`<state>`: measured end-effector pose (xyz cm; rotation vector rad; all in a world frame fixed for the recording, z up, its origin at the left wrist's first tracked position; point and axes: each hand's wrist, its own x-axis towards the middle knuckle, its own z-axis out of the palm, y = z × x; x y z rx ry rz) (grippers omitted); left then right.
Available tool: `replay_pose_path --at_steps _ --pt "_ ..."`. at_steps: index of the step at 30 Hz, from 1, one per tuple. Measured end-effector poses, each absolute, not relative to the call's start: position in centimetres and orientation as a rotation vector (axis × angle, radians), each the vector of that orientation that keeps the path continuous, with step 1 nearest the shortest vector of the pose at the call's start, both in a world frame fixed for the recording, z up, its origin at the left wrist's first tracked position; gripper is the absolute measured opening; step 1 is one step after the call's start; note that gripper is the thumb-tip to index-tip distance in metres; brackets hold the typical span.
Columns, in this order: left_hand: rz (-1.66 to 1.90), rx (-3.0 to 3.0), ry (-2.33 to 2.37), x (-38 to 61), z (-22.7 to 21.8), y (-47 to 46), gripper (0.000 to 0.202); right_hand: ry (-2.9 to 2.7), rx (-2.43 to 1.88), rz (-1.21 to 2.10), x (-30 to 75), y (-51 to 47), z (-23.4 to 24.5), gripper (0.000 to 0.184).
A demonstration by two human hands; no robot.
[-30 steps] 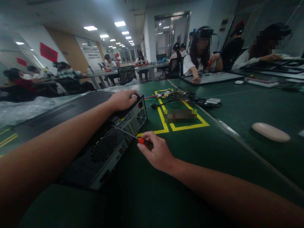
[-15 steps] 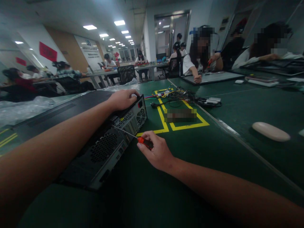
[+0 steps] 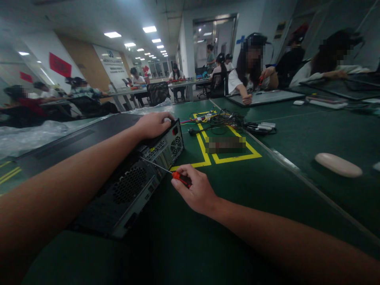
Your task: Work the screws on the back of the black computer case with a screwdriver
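case (image 3: 77, 138): flat on table (image 3: 285, 190); prob. heavy, stiff; lift by edges;
L hand (image 3: 154, 124): on case top edge; fingers bent, can't tell grip;
driver (image 3: 175, 176): tip at case back; prob. light; take by handle;
R hand (image 3: 199, 192): fingers pinch driver

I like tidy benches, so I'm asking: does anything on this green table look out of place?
Mainly the cables: they lie in a tangled heap over part of the yellow lines, which looks untidy. No spill or damage stands out, though the picture is dim.
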<state>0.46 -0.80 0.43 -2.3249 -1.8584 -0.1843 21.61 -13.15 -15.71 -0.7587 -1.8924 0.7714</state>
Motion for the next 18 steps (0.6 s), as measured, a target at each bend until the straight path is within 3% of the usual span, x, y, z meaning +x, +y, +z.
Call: replay_pose_path --at_steps 18 --pt "-0.225 -2.345 -1.856 0.26 0.37 -0.67 0.057 -1.877 -0.735 0.774 21.46 -13.14 -15.78 0.017"
